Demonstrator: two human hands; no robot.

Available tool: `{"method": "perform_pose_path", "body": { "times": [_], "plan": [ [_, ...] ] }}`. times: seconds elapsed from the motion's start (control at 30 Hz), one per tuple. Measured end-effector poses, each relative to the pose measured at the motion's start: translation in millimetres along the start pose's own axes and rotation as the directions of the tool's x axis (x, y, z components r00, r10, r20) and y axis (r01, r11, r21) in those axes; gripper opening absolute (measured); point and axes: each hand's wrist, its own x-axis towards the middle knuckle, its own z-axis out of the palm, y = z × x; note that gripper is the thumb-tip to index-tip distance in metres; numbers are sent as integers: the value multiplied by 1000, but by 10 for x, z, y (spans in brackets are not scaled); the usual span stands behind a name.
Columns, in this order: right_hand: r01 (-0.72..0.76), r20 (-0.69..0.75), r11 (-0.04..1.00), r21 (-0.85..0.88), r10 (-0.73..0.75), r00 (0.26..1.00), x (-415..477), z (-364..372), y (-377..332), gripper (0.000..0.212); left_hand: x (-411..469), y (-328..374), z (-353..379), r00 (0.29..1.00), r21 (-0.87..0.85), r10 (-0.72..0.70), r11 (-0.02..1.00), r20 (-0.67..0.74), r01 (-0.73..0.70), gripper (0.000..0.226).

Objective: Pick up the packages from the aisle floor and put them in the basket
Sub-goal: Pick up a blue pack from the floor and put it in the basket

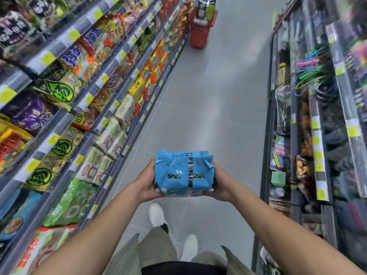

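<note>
**Blue package off the floor, held btwn both hands**

We hold the blue package [183, 175] in the air in front of us, above the grey aisle floor [214, 96] & clear of it, w/ both bare arms stretched fwd. The left hand [147, 184] takes its left end, the right hand [220, 183] its right end. Each grip is closed on the package: palm against the side, fingers going underneath, tips out of sight.

As far as we can tell, the package's long axis runs side to side, hand to hand, i.e. across the aisle. Its seamed face tilts up toward us. A dark seam strip runs down the middle from far edge to near edge, so it points along the aisle, w/ a small yellow-black logo on either side. Folded, crimped corners stick up at far left & far right.

The red basket [200, 30] stands on the floor far down the aisle, just beside the left-hand shelves [123, 62] & well apart from the package. Packs [206, 7] stick up out of its top. The left-hand shelves hold bright noodle bags [65, 90] w/ yellow price tags [47, 57]. The right-hand shelves [317, 116] carry darker misc. goods, too blurred to name. Below the package we see our white shoes [156, 214] on the floor, one ahead of the other.
</note>
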Motion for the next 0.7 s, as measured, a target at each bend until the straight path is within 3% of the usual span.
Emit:
{"method": "perform_pose_path", "body": {
  "times": [0.13,0.27,0.37,0.47,0.6,0.7],
  "plan": [
    [-10,-19,999,52,11,1000,254,-90,-357,61,246,435,140,1000,43,-9,999,-15,10,64],
    [21,-38,996,89,-18,999,597,-98,-920,30,586,1104,218,1000,77,-7,997,-13,8,61],
    [34,-42,992,121,-29,999,876,-36,-1362,52,782,1664,295,1000,89,-18,996,9,18,57],
    [43,-47,987,154,-36,998,1126,-18,-1819,53,991,2185,376,1000,128,-19,992,12,18,59],
    [63,-68,983,174,-52,996,1440,-78,-2450,69,1342,2897,576,999,179,-33,983,14,30,59],
    [83,-51,977,197,-74,996,1697,-241,-2939,62,1660,3385,797,1000,197,-31,980,-7,32,59]
  ]
}}
